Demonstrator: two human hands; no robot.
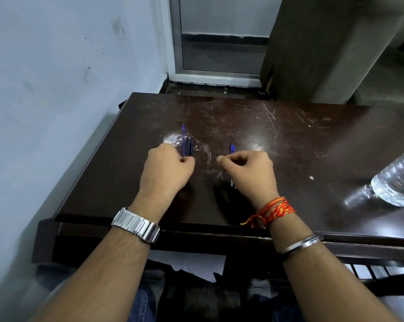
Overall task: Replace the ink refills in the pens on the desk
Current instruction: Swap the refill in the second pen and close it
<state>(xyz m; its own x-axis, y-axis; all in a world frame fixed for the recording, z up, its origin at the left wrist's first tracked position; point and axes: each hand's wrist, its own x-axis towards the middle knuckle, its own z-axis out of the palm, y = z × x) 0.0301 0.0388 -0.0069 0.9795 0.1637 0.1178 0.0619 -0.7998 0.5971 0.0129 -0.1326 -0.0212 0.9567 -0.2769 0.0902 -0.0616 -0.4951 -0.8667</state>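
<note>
On the dark brown desk (243, 117) my left hand (166, 168) is curled with its fingers pinched at the near end of a blue pen (187, 147). A thin blue refill (183, 132) sticks out beyond that pen, pointing away from me. My right hand (247, 170) is curled over other blue pen parts (232, 148), whose tips show past the knuckles and again below the palm. How firmly either hand grips is hidden by the fingers.
A clear plastic water bottle (398, 180) lies on its side at the desk's right edge. A pale wall runs along the left, a metal-framed door stands behind the desk. White papers (189, 263) sit on a shelf under the desk's front edge.
</note>
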